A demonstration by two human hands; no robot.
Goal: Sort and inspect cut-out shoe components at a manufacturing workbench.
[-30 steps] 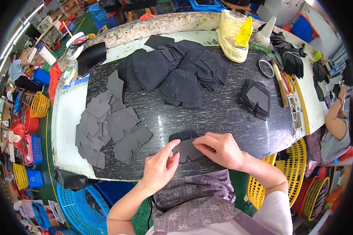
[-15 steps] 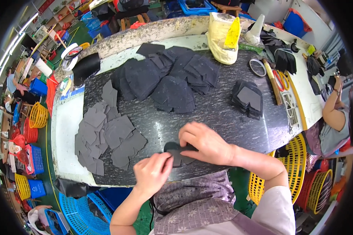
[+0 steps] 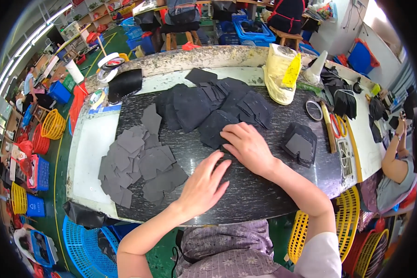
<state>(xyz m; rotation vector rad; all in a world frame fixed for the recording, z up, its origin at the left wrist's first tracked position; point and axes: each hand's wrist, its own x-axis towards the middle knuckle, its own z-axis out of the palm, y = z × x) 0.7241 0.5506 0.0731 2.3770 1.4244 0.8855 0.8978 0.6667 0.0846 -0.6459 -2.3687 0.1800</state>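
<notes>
My right hand (image 3: 249, 147) reaches to the near edge of a pile of large black cut pieces (image 3: 192, 111). Its thumb and fingers are closed at the edge of one black piece (image 3: 212, 131). Just left of and below it, my left hand (image 3: 205, 183) has its fingers stretched out and apart, holding nothing, with its index fingertip close to the right thumb. Smaller grey cut pieces (image 3: 127, 155) lie overlapping in a heap on the left. On the right sits a neat stack (image 3: 300, 144), a grey piece on top of a wider black one.
A cream-wrapped block with a yellow tag (image 3: 290, 72) stands at the back, beside a white cone (image 3: 315, 68). Along the right lie a tape ring (image 3: 314, 110), a hammer (image 3: 329, 127) and scissors (image 3: 340, 126). Baskets, blue (image 3: 85, 245) and yellow (image 3: 347, 222), flank me below the table.
Both hands have moved from the table's near edge up to the black pile. The black and grey pieces they held there are gone from that spot. The right stack's top looks different.
</notes>
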